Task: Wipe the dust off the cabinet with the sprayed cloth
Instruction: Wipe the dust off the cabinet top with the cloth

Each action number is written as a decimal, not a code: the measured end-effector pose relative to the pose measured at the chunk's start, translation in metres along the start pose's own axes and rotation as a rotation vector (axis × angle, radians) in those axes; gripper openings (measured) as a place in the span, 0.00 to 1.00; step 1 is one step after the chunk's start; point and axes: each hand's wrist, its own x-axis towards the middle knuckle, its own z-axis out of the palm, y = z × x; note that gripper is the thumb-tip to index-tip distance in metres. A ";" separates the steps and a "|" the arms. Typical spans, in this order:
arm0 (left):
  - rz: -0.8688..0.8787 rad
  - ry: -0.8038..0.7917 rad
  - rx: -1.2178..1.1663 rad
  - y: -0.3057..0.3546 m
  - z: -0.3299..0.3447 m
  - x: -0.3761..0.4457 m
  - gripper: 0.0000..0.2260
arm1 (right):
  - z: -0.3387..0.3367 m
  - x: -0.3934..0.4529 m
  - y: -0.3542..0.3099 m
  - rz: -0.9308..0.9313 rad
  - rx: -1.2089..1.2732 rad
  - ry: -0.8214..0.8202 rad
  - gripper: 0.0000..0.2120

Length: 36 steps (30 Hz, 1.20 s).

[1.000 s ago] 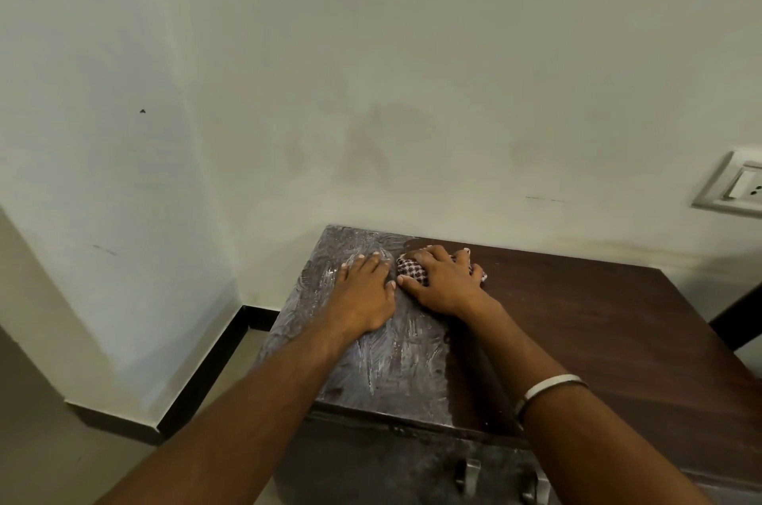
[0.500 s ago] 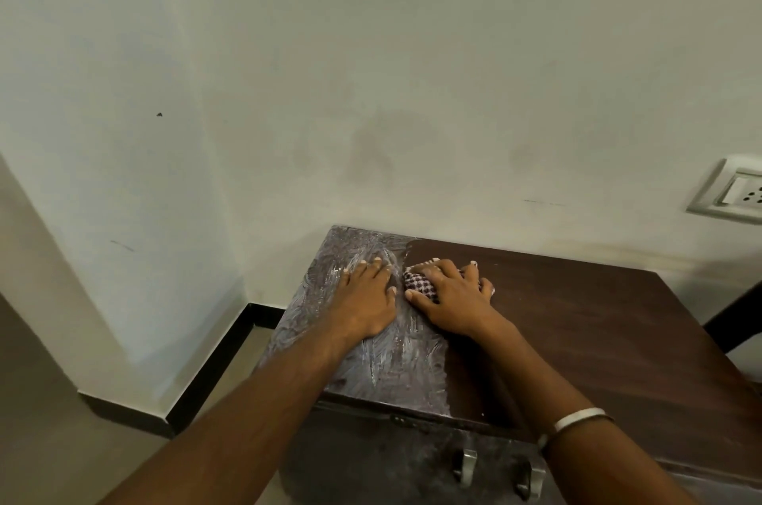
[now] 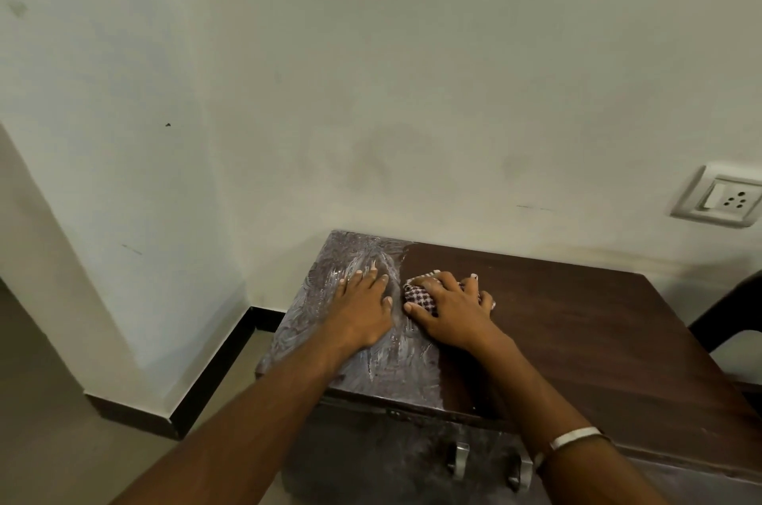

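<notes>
Head view of a dark wooden cabinet (image 3: 577, 339) set against a pale wall (image 3: 412, 71). The left hand (image 3: 363, 306) lies flat on the cabinet top, fingers straight and grasping nothing, palm down on the grey, streaked dusty patch (image 3: 396, 364) that spreads beneath and ahead of it. Just beside it, the right hand (image 3: 449, 308) presses a bunched checked cloth (image 3: 418, 294) onto the top; the fingers spread and bend over the cloth, and whether they grip it or only bear down cannot be told. The cloth sits under the right palm, at the boundary between the dusty patch and the clean dark wood stretching away to the right. A pale bangle (image 3: 571, 438) circles the right forearm. Metal handles (image 3: 459, 459) show on the cabinet front below the forearms. A wall socket (image 3: 719, 197) is mounted well to the right of both hands.
</notes>
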 end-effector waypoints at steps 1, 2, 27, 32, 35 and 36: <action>0.001 -0.004 0.000 0.000 0.000 -0.002 0.25 | -0.002 0.002 -0.002 0.021 -0.001 -0.001 0.30; 0.000 -0.003 0.000 0.000 -0.001 -0.004 0.25 | -0.004 0.003 -0.005 0.042 0.001 0.004 0.29; -0.004 0.025 0.004 -0.003 0.003 -0.024 0.24 | -0.007 -0.034 -0.015 0.011 0.002 -0.018 0.28; -0.013 0.022 0.014 -0.003 0.005 -0.027 0.24 | 0.000 -0.045 -0.033 -0.031 0.009 0.002 0.28; -0.013 0.022 0.025 -0.003 0.005 -0.029 0.24 | 0.005 -0.060 -0.024 -0.063 0.017 0.016 0.28; -0.011 0.020 0.030 -0.003 0.005 -0.031 0.25 | 0.003 -0.061 -0.021 -0.057 0.022 0.004 0.28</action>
